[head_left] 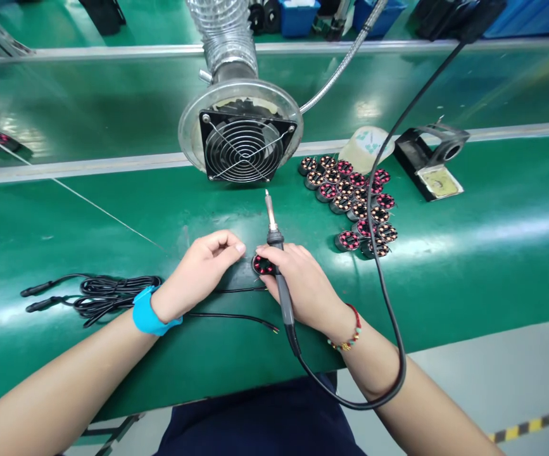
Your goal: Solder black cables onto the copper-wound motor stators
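A soldering iron point(284, 297) rests across my right hand point(302, 282), its tip pointing up toward the fan. Between that hand's thumb and finger is a round black part with red dots point(263, 265). Just left of it, my left hand point(204, 269) has its thumb and fingers brought together over the green table; whether anything small is between them is hidden. Black cable bundles point(113, 288) lie by the left wrist, which wears a blue band. Two cable ends run under and past that wrist, one ending in bare wires point(270, 327) below the round part.
A fume extractor fan point(244, 151) hangs ahead of my hands. Several round parts point(345, 204) stand in rows at the right, beside a translucent container point(365, 149) and the iron's stand point(429, 158). The iron's black cord point(388, 297) loops over the right forearm.
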The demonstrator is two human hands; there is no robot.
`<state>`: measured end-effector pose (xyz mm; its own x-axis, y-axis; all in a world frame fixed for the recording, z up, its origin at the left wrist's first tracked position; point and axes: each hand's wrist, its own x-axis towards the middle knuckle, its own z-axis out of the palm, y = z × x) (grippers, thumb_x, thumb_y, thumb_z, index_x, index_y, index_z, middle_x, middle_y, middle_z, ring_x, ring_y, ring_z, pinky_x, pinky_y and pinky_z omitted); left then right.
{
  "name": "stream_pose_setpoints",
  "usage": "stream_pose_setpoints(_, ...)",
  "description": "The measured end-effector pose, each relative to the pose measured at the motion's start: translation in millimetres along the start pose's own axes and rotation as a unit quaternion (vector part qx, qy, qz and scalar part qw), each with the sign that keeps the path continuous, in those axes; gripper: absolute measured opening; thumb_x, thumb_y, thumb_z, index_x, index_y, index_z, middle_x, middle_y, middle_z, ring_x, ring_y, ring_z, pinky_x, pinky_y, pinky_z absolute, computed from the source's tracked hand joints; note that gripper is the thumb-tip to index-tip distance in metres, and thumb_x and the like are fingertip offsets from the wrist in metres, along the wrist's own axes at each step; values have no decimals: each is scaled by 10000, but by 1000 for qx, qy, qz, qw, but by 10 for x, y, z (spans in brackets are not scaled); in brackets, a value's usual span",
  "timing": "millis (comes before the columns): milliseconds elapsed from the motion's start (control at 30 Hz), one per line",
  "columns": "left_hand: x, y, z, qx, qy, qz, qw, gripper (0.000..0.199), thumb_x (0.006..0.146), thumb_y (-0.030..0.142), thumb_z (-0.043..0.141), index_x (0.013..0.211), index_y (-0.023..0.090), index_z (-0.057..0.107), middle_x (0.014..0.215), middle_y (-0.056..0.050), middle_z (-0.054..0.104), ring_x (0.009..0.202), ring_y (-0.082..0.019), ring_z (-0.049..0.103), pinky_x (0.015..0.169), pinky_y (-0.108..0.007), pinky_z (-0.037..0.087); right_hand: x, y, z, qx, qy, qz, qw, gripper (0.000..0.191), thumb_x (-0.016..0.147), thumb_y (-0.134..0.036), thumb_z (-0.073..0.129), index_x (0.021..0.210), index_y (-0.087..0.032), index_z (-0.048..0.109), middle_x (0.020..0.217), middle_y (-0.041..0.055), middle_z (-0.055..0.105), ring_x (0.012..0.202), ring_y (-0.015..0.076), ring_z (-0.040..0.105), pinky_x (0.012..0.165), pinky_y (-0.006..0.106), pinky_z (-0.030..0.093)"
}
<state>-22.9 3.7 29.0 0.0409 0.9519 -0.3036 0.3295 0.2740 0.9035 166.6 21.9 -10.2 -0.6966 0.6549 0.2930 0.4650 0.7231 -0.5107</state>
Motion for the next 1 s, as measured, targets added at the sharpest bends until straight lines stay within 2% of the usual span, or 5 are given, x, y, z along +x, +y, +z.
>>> stream_pose_setpoints(300,-24,-68,34,53,-93,-42,993,261,799,398,527,709,157,567,660,19,500,622,-113,408,573,-240,329,12,-4,-12,-1,23,7,1000,295,928,-184,474,1218,-137,497,1020,130,642,881,276,572,748,424,473)
stream_pose_setpoints(567,-49,-55,21,84,-51,6,995,262,853,377,500,705,168,553,667,18,496,625,-121,429,601,-244,364,13,65,-79,18,2,53,998,372,872,-127,532,1238,-156,476,1089,132,645,974,282,598,840,459,488)
stream_pose_setpoints(733,-161,-132,78,364,-123,113,916,147,882,290,507,947,191,594,967,-47,570,765,-177,520,681,-300,390,-11,131,-150,20,-32,51,998,462,846,-79,493,1294,-175,435,1171,126,624,1040,275,581,890,484,480)
stream_pose_setpoints(800,-175,-130,91,403,-133,118,898,144,899,234,456,927,184,588,967,-58,571,778,-188,528,683,-311,389,-11,130,-175,35,-24,45,998,493,818,-55,479,1295,-170,433,1188,129,617,1078,276,570,913,489,476)
stream_pose_setpoints(1000,-111,-28,2,205,-83,62,973,147,866,286,514,789,185,589,696,18,540,633,-126,465,590,-244,365,-6,52,-139,154,92,71,981,399,866,-90,478,1234,-245,460,1047,50,668,989,207,637,915,421,503)
